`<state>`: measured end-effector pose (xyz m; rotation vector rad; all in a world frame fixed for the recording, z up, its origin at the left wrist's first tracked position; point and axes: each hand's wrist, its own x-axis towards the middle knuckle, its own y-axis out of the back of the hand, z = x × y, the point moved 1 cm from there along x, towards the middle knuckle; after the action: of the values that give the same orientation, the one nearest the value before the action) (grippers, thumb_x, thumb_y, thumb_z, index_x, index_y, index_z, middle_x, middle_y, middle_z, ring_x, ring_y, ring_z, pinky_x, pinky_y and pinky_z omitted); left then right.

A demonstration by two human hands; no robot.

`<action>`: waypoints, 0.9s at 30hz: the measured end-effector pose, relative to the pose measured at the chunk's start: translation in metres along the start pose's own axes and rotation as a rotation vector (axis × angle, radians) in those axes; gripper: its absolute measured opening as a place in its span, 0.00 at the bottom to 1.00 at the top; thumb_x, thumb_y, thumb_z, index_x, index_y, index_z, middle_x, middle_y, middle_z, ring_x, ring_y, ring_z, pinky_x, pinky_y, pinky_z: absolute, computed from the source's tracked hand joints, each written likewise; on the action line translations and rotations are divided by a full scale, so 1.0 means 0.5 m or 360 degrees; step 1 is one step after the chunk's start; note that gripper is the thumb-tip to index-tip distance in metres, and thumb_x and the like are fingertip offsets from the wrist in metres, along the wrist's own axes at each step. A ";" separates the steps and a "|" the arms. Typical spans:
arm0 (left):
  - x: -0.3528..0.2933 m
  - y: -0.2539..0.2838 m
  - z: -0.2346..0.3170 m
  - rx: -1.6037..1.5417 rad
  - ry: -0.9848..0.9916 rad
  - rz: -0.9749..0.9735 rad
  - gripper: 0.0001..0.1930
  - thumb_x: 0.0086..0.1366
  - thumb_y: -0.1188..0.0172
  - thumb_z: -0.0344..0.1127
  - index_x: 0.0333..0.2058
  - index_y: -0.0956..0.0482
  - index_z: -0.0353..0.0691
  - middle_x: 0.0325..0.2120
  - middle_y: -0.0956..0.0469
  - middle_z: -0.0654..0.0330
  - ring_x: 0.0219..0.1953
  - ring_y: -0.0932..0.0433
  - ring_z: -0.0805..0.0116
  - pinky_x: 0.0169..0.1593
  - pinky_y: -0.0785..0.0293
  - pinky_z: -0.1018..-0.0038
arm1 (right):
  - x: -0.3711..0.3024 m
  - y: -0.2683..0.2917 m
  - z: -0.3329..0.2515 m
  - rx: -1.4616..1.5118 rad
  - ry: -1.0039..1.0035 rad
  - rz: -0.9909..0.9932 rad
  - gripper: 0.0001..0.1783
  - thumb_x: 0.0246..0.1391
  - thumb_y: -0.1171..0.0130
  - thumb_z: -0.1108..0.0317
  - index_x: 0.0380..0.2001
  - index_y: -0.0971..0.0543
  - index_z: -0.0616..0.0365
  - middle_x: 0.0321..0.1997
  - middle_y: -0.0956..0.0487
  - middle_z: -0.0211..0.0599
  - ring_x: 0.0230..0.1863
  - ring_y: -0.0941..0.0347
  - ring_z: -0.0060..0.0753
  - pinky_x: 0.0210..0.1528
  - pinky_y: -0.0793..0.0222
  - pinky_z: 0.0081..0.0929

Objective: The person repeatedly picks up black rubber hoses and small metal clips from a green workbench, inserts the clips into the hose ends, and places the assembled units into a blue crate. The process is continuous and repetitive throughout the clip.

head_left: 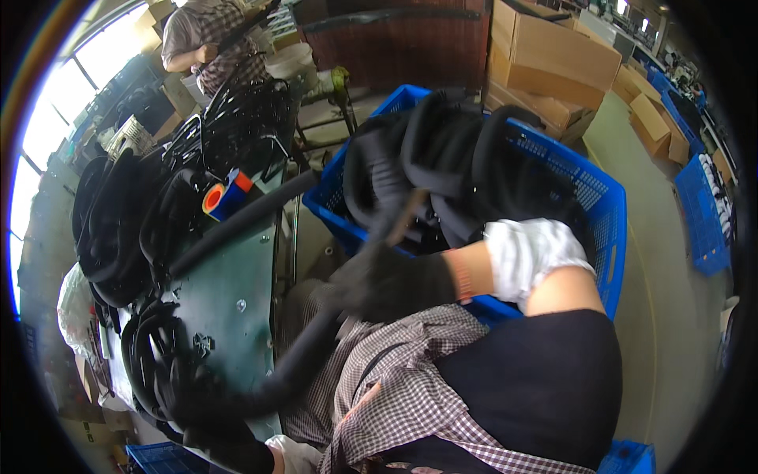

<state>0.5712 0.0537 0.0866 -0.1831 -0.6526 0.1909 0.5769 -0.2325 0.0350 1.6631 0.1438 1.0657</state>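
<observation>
My right hand (395, 286), in a black glove, is closed around a bent black foam tube (309, 355) in front of my lap. Beside that hand a narrow brownish strip (408, 215) sticks up, too blurred to name. The tube's lower end runs into my left hand (209, 407), also black-gloved, low over the table's near end. The left fingers are smeared and blend with the dark tubes (150, 355) beside them, but the hand appears closed on the tube.
A blue crate (608, 213) full of black foam tubes (442, 150) stands ahead. On the green table (229, 308) lie piled tubes, an orange-and-blue roll (225, 195) and small clips (203, 344). Cardboard boxes (549, 59) stand far right; another person (209, 47) works far left.
</observation>
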 end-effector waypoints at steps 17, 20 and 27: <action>-0.077 0.059 -0.173 -0.0017 0.1021 -0.0419 0.21 0.70 0.50 0.39 0.53 0.28 0.28 0.39 0.20 0.51 0.39 0.20 0.63 0.45 0.24 0.69 | -1.070 0.076 0.260 -0.0205 -0.3184 -0.0282 0.28 0.60 0.59 0.42 0.43 0.19 0.50 0.43 0.22 0.62 0.49 0.28 0.66 0.48 0.33 0.56; -0.082 0.076 -0.172 0.0027 0.1075 -0.0396 0.19 0.69 0.51 0.35 0.52 0.26 0.28 0.39 0.20 0.55 0.39 0.22 0.68 0.45 0.27 0.73 | -1.108 0.080 0.348 -0.0513 -0.2833 -0.0727 0.22 0.59 0.53 0.49 0.40 0.19 0.54 0.44 0.22 0.56 0.44 0.25 0.61 0.44 0.31 0.52; -0.120 0.179 -0.147 -0.0146 0.1247 -0.0151 0.19 0.69 0.47 0.34 0.56 0.29 0.30 0.47 0.23 0.57 0.45 0.26 0.70 0.52 0.30 0.73 | -0.764 0.164 0.759 -0.1570 -0.1661 -0.0769 0.13 0.65 0.53 0.59 0.47 0.24 0.48 0.36 0.23 0.41 0.35 0.25 0.47 0.34 0.31 0.44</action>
<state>0.5592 0.1182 -0.0264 -0.2923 0.1104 -0.0115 0.5839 -0.7571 -0.1110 0.9815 -0.5557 -0.2082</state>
